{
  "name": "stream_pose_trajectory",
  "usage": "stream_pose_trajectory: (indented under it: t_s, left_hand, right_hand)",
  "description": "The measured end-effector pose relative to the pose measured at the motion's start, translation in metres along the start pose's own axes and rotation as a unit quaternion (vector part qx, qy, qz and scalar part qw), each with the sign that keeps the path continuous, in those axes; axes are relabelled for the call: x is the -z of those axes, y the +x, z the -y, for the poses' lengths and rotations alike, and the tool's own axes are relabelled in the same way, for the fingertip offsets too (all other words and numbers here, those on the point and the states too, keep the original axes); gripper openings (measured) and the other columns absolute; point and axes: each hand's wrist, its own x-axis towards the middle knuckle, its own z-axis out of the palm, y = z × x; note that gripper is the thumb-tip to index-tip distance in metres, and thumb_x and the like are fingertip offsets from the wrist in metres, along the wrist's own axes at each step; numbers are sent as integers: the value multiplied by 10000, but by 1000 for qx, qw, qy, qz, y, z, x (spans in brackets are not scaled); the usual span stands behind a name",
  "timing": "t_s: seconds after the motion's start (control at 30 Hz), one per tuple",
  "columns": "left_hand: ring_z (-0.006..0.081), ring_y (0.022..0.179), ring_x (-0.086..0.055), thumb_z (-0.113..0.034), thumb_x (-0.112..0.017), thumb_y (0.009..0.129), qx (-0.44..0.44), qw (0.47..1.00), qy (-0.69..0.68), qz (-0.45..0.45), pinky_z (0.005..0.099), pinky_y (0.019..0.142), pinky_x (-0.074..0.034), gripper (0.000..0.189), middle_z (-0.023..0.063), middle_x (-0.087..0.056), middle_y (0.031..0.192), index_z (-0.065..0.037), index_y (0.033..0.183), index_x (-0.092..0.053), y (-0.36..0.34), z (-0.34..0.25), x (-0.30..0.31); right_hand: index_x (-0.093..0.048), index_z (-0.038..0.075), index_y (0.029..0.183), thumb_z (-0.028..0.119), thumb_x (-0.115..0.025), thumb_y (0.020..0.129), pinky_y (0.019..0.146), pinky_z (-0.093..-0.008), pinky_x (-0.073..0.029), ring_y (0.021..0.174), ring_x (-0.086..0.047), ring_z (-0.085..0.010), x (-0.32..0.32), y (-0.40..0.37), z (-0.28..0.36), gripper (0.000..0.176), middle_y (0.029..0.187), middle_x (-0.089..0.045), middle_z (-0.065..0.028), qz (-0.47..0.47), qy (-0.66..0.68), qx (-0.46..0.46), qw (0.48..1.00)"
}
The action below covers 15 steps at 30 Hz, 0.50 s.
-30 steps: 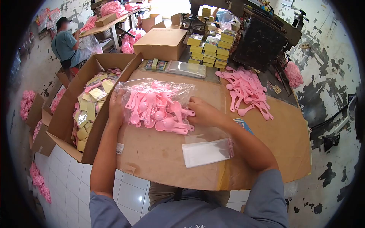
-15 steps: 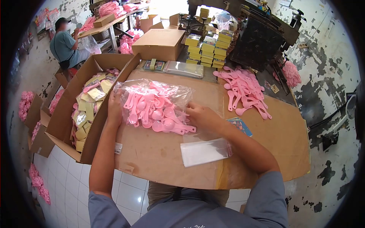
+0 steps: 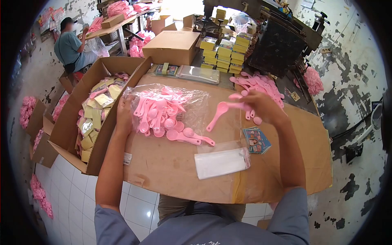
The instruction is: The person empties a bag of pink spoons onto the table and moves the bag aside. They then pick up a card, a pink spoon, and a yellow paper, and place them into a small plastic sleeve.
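Pink spoon [image 3: 220, 110] is held in the pinched fingers of the right hand [image 3: 263, 107], above the bench [image 3: 171, 171], between the bag of spoons [image 3: 167, 108] and the loose spoon pile [image 3: 263, 85]. The bag's left edge is gripped by the left hand [image 3: 124, 112], fingers curled on the plastic. Clear sleeves [image 3: 220, 162] are seen lying nearer the front edge

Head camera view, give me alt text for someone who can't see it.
A person's right hand holds one pink spoon above a cardboard-covered table while the left hand grips the edge of a clear bag full of pink spoons. Loose spoons lie behind, flat clear sleeves in front.
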Motion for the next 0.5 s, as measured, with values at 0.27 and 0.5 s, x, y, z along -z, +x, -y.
stream_pose_trajectory:
  t_s: [0.27, 0.5]
  left_hand:
    - [158, 1104, -618, -274, -526, 1077, -1, 1000, 5, 12, 296, 974, -485, 372, 126, -657, 1228, 19, 1302, -565, 4, 4, 5]
    - [147, 1071, -624, -263, -531, 1078, -3, 1000, -16, -1, 292, 948, -495, 358, 122, -657, 1225, 20, 1295, -568, 1, 1, 1]
  right_hand:
    - [-700, 91, 1202, -12, -593, 842, 885, -448, -508, 1068, -628, -377, 4, 3, -94, 390, 1163, -629, -178, -246, -206, -23, 947]
    - [-634, 39, 1245, 48, -676, 861, 1037, -467, -464, 1226, -560, -385, -57, 17, -18, 387, 1324, -590, -171, -115, -62, 198, 971]
